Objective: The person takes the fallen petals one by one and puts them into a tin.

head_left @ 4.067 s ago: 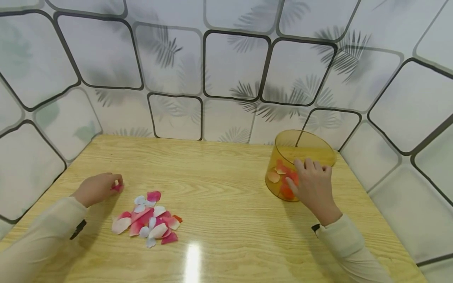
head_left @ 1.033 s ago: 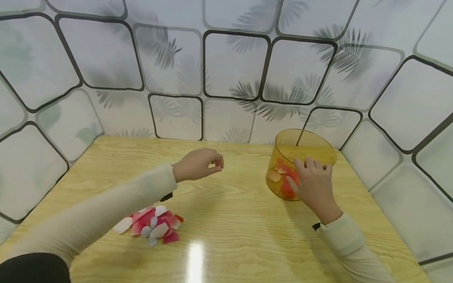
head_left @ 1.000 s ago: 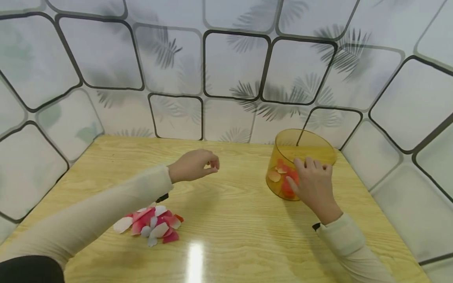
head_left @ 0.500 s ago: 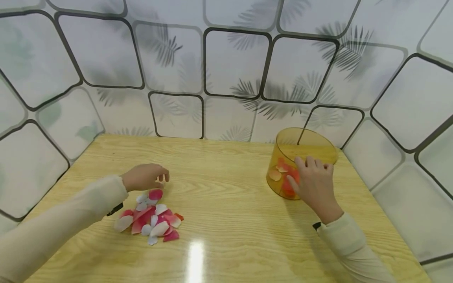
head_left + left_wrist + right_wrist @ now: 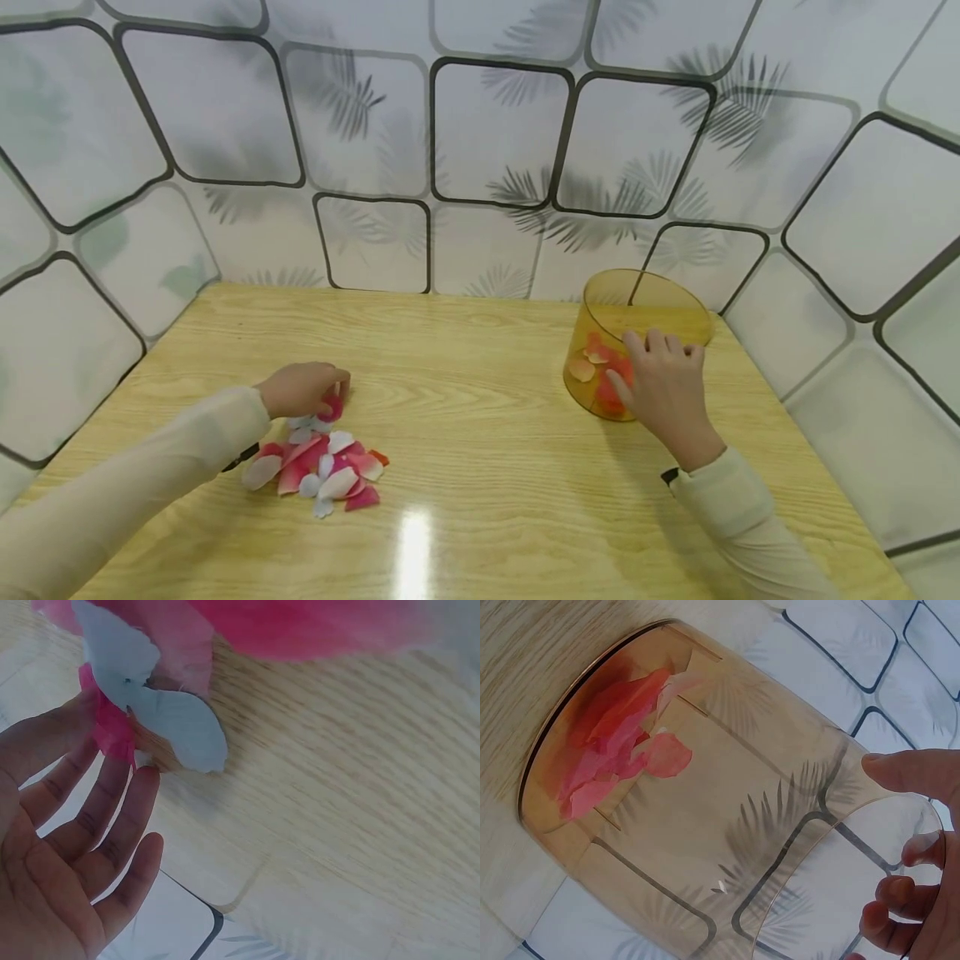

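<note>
At the back of a petal pile (image 5: 300, 454), my left hand (image 5: 300, 390) pinches a dark pink petal (image 5: 114, 735) between thumb and fingers. A pale, two-lobed petal (image 5: 191, 731) lies against it in the left wrist view. The pile mixes pink, white and a little orange. My right hand (image 5: 669, 400) grips the rim of a transparent amber container (image 5: 581, 333), thumb outside and fingertips curled over the edge. Inside, at the bottom, lie several red, pink and peach petals (image 5: 615, 742). The container stands upright on the table.
The light wood-grain table (image 5: 465, 467) stretches between the pile and the container. Patterned panels (image 5: 495, 133) close in the back and both sides, close behind the container. A light reflection shows on the table's front part.
My left hand has come back left and down from mid-table to the pile, and its fingers have closed on the dark pink petal. The right hand and container stay in place.
</note>
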A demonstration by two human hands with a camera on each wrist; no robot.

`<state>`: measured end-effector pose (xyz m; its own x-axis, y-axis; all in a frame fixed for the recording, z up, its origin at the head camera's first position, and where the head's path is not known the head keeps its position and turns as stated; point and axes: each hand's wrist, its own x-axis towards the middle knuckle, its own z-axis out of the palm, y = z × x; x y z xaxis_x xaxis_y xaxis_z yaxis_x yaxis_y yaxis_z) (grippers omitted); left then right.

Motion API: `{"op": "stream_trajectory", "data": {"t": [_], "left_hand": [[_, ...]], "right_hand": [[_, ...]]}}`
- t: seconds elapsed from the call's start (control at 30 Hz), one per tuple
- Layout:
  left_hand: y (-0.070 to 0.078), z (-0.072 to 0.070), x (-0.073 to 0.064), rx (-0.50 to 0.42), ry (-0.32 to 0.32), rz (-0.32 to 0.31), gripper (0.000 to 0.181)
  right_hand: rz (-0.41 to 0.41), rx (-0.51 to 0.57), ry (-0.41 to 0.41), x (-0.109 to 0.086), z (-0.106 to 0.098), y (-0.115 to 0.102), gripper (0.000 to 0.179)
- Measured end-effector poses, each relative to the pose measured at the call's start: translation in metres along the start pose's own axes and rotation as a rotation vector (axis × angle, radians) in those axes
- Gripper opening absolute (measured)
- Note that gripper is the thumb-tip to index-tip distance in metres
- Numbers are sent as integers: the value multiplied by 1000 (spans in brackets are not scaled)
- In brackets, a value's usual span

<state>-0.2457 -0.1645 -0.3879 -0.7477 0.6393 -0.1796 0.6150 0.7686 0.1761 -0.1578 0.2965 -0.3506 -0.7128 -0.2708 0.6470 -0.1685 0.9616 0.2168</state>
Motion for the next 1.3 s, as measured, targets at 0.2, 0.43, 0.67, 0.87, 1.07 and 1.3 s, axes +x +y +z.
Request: {"op": "stream_trajectory", "data": {"t": [0.2,0.43,0.67,0.87,1.07,1.3], "left_hand": [[1,-1,2,-13,1,5,17],[2,-3,2,23,-43,-15,12],[-2,-17,1,-12,-4,-18,11],[7,-41,6,-67,98,1,16],[36,-62,27,-124,221,17,8],[94,-88,70,-159,352,108,7]], "right_hand": [[-3,-6,2,0,1,0,49],[-29,-23,23,1,3,1,51],[-36,-33,43,0,3,1,53],[-31,-33,38,0,3,1,52],[-37,-32,45,0,2,2,52],[-35,-13,40,0,1,0,50]]}}
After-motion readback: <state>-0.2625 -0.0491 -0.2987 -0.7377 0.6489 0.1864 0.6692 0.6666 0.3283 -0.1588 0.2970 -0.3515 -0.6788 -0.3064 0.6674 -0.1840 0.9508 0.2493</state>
